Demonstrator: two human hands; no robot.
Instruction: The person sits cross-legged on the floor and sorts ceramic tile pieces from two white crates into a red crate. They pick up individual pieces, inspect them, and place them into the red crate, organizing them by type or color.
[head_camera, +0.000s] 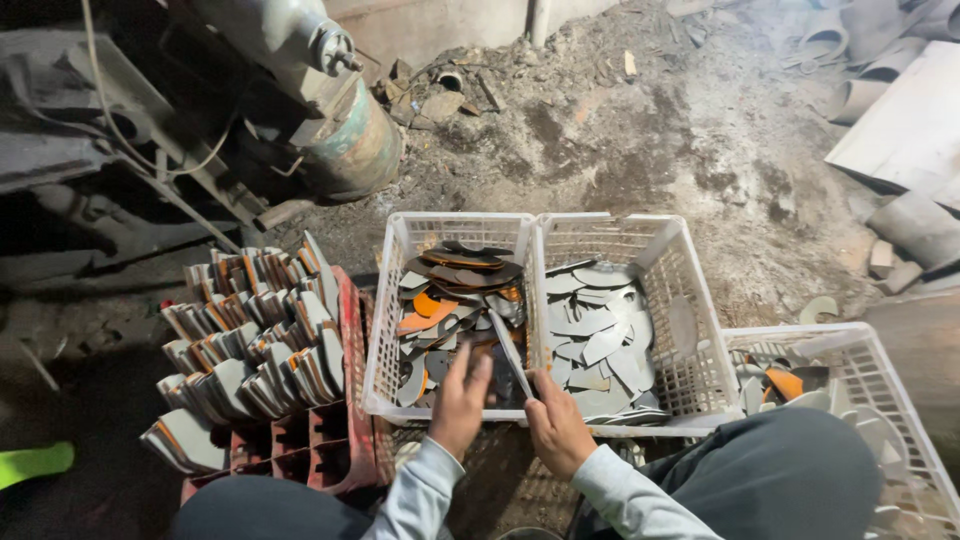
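From the head camera, looking down: the right hand (556, 425) is pinching 1 thin grey flat curved metal blank (511, 352) by its near end, fingers closed on it; the blank is slanting up and away from that grip, its long axis running from the person toward the far left, its free end pointing over the left white plastic slatted crate (452, 228); it is standing on edge along the wall that the 2 crates share, likely so that it can be looked over or sorted to 1 side. The left hand (460, 400) is reaching just left of that grip, fingers spread and loose over the dark and orange pieces (440, 310) lying in the left crate; whether it is touching them or grasping anything I cannot tell. Right of the grip, the middle white plastic crate (690, 290) is holding a loose heap of plain grey blanks (600, 345); the split by colour suggests that each crate is taking 1 kind. Further right, a third white crate (880, 400) is sitting partly hidden behind the person's dark-trousered knee (790, 470). Well left of the grip, a red plastic crate (350, 340) is carrying blanks stacked on edge in tight rows (250, 340), probably to keep them counted and compact. Beyond the crates, away from the grip, a dusty grey floor (680, 140) and a worn green machine (350, 140) are showing.
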